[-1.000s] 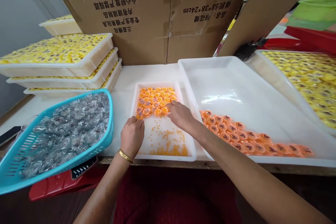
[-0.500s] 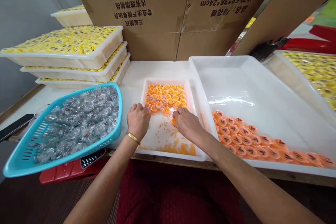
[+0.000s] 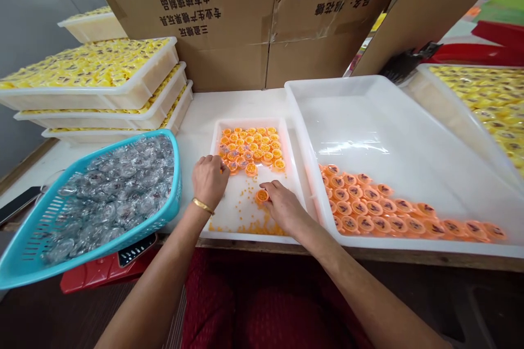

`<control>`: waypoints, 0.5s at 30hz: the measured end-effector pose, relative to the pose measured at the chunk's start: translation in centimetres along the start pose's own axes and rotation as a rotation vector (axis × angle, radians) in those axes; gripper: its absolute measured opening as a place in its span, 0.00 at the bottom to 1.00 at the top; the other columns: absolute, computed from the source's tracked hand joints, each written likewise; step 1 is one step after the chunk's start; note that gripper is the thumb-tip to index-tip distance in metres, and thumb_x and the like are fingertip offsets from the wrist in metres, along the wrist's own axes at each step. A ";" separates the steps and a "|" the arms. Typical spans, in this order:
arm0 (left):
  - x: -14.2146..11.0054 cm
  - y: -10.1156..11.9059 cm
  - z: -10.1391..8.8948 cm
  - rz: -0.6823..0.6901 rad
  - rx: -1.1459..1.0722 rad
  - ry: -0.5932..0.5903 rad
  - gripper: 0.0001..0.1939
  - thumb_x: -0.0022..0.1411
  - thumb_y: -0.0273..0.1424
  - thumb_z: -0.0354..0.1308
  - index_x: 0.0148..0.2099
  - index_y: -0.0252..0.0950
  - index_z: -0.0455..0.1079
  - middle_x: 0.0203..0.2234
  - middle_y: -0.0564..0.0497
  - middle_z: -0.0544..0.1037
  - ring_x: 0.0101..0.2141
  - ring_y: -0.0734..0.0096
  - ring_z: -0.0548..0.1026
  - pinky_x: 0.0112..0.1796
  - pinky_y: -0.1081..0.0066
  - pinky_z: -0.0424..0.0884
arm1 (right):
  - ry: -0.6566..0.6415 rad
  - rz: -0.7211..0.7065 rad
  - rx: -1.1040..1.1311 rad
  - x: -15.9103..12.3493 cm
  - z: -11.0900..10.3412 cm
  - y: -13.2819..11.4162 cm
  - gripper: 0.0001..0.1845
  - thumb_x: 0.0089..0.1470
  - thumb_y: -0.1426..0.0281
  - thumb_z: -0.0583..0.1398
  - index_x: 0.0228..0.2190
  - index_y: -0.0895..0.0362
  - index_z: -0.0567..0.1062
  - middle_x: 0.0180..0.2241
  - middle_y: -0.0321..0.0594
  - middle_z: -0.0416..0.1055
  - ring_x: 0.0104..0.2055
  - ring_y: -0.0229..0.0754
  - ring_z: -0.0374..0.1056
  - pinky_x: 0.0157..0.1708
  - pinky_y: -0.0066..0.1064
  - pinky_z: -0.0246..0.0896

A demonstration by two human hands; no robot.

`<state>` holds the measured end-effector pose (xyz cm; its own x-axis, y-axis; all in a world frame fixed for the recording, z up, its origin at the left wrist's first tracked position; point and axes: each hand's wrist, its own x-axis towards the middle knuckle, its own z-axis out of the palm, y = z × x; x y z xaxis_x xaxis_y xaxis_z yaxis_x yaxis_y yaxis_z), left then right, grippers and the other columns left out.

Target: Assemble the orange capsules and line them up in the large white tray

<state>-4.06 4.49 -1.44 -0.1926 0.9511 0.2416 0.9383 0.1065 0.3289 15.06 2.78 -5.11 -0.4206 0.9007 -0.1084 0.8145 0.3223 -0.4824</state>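
Observation:
My right hand (image 3: 282, 206) pinches a small orange cup (image 3: 262, 196) of orange bits by its side, just above a small white tray (image 3: 229, 204). My left hand (image 3: 208, 179) is curled at the tray's left edge. Its fingertips are turned away, so what they hold, if anything, is hidden. Several filled orange cups (image 3: 257, 144) stand close together in the tray's far half. Loose orange candy bits (image 3: 262, 226) lie scattered in the near half, thickest along the front rim.
On the left, a blue basket (image 3: 177, 180) holds clear plastic pieces (image 3: 118, 180). Behind it are stacked trays (image 3: 147, 90) of yellow items. To the right, a large white tray (image 3: 347, 114) holds orange cups with dark-marked tops (image 3: 360, 207). A cardboard box (image 3: 233, 60) stands behind.
My right hand has drawn the orange cup back toward me, away from the grouped cups, and its top now shows. My left hand stays by the tray's left edge. The view has shifted slightly.

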 end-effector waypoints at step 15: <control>-5.3 1.8 1.6 -0.726 -1.616 -0.394 0.09 0.47 0.24 0.65 0.33 0.29 0.70 0.24 0.50 0.77 0.26 0.72 0.77 0.31 0.73 0.74 | 0.071 -0.010 0.069 -0.3 -0.1 -0.5 0.06 0.54 0.70 0.59 0.36 0.57 0.70 0.39 0.42 0.70 0.34 0.39 0.69 0.33 0.29 0.60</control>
<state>-0.91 0.05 -3.56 -0.0944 0.8800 -0.4654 -0.5100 0.3588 0.7818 14.77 2.40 -4.78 -0.3974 0.9166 -0.0426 0.7798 0.3129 -0.5423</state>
